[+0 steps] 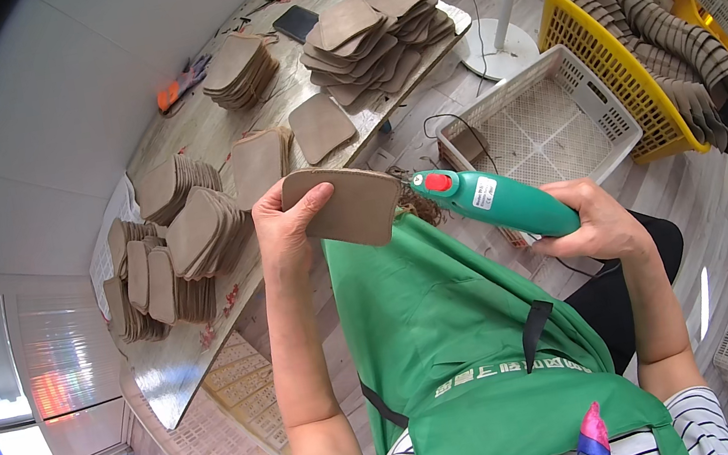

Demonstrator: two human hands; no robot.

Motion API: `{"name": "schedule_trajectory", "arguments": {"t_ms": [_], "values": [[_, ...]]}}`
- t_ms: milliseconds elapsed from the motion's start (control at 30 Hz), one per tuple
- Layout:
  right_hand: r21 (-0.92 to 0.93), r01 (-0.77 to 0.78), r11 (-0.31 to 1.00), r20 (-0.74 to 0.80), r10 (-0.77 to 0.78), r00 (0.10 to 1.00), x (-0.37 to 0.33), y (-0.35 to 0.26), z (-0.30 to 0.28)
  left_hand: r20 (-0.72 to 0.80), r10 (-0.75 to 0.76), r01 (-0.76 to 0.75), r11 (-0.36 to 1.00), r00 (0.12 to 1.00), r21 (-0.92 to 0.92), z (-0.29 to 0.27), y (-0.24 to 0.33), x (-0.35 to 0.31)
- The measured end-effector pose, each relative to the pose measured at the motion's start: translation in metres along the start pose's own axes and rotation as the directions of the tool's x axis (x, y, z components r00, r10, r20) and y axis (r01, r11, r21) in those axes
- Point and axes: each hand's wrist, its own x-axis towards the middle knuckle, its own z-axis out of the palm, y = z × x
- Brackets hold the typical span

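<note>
Clock centred on the held tan panel (347, 211), 12 away from the wearer. Left hand (284, 224) is closed on it at 9, thumb on top; right hand (593, 220) is wrapped round a green power tool (508, 205) at 3, tip at the panel's edge, contact unclear. Progress: one piece in work; loose panel (322, 127) at 12, near stack (202, 236) at 9, far stack (347, 30) at 12–1; finished versus remaining cannot be told. Edges: surface (197, 144) margin slants behind, 8 to 1. Most room appears rightward, before the white crate (591, 68) and yellow basket (632, 85) at 2.
</note>
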Motion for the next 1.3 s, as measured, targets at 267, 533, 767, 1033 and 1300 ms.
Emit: {"name": "schedule_trajectory", "arguments": {"t_ms": [267,533,767,1033,1300], "values": [[-0.058,0.031,0.998,0.025,-0.029,0.999,0.005,-0.003,-0.003,0.109,-0.071,0.065,0.996,0.991,0.062,0.011,0.007,-0.005],[-0.105,0.072,0.992,0.045,-0.068,0.997,0.012,-0.005,-0.001,0.272,-0.200,0.177,0.978,0.941,0.107,0.031,0.011,-0.007],[-0.100,0.111,0.989,0.067,-0.104,0.992,0.019,-0.011,-0.001,0.401,-0.299,0.219,0.947,0.866,0.234,0.042,0.003,-0.003],[0.157,-0.197,0.968,-0.131,0.218,0.967,0.007,-0.007,-0.006,0.304,-0.348,0.200,0.882,0.887,0.426,-0.013,-0.002,0.077],[0.155,-0.191,0.969,-0.110,0.209,0.972,0.007,0.010,0.014,0.040,0.164,-0.085,0.273,0.986,0.958,-0.052,0.011,0.195]]}}
